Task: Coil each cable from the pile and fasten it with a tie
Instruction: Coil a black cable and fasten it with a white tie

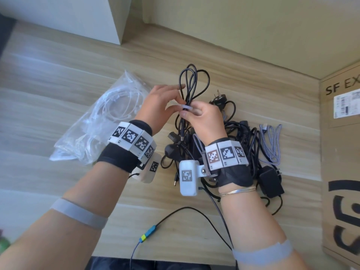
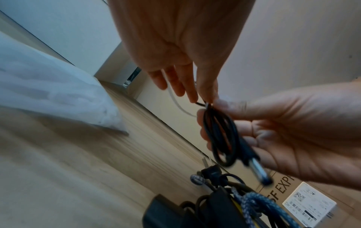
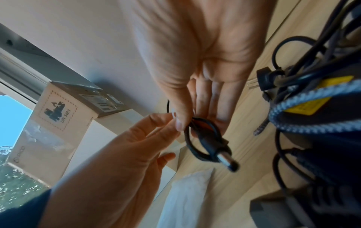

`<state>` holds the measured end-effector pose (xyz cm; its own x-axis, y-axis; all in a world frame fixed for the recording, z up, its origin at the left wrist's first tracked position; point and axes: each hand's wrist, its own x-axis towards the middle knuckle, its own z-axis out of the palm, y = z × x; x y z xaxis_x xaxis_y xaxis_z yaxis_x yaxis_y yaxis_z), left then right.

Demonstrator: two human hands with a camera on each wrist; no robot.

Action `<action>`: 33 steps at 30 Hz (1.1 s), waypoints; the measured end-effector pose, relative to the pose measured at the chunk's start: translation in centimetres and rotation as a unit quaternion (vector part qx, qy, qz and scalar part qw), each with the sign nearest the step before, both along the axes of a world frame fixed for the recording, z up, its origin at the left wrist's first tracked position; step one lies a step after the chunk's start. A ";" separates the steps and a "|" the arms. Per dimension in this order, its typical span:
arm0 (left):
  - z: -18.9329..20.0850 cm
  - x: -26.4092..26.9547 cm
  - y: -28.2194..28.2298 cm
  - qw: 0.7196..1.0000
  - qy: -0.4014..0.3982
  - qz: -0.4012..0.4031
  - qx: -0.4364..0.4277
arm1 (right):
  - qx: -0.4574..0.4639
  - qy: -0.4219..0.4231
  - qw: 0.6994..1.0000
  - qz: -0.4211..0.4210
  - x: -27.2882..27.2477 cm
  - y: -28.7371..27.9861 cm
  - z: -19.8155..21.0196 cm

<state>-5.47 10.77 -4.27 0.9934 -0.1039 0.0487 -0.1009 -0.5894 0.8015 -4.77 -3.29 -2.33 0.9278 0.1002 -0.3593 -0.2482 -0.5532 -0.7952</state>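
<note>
that pile of black cables (image 1: 229,145) on the worktop (image 1: 58,78) looks heavy and tangly, but the thin coiled cable (image 1: 190,88) above it is light and springy, right hand (image 1: 206,117) clamped on its waist, left hand (image 1: 159,106) seemingly pinching the slippery white tie (image 1: 186,107)

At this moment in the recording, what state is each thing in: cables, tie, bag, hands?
Black cable: coiled, held up over the pile, not yet fastened.
White tie: wrapped across the coil, ends not visibly closed.
Left hand: pinching the tie.
Right hand: gripping the coil and tie.
Cable pile: tangled, loose on the table.
Braided cable: folded, lying beside the pile.
Plastic bag: lying on the table, white contents inside.
</note>
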 end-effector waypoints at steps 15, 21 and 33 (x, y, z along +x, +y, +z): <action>-0.4 0.7 0.1 0.979 0.103 -0.002 -0.176 | -0.011 0.014 0.998 -0.054 0.2 -1.8 -0.3; -1.2 0.9 -0.4 0.982 0.064 -0.091 -0.154 | -0.013 0.007 1.000 -0.023 0.3 -2.1 -1.0; -1.5 1.1 -0.9 0.981 0.049 -0.017 -0.186 | -0.002 0.018 0.999 -0.039 -0.1 -2.3 -0.6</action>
